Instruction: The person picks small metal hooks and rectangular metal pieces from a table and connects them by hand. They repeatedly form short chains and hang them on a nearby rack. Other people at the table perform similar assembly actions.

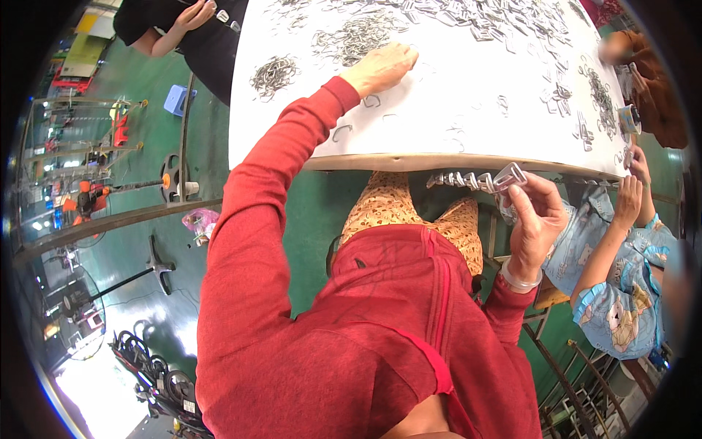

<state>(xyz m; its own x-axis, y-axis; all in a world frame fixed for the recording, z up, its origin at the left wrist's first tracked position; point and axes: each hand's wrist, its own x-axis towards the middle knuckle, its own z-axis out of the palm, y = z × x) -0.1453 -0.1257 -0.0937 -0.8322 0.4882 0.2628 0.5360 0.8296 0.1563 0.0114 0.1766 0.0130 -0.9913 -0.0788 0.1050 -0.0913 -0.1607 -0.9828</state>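
Gripping, right hand (537,219): thumb and fingers pinch the near end of a row of metal loops (468,181), which reaches leftward just beyond the worktop's near edge.
Left hand (379,69): on or just over the worktop (409,143), fingers drawn together; whether they pinch a piece, I cannot tell.
Good hold: the pinch on the end loop probably works best firm but light, keeping the row straight and its far end clear of the worktop edge.
Good pick: single pieces at the thin rim of a heap should lift more cleanly than those in its tangled middle, which may drag neighbours along.
Row count: one row, perhaps six or more loops; overlap prevents an exact tally.
Loose wire hooks (341,133): three near the left forearm and hand, one of them faint in the glare.
Dark wire heaps: three, namely the small left heap (274,77), the wide middle heap (351,40) and the right heap (601,102); pieces too tangled to count.
Flat metal pieces (504,22): one broad spread along the far side, too many to number.
Blue stool-like object (177,100): one, on the floor at left.
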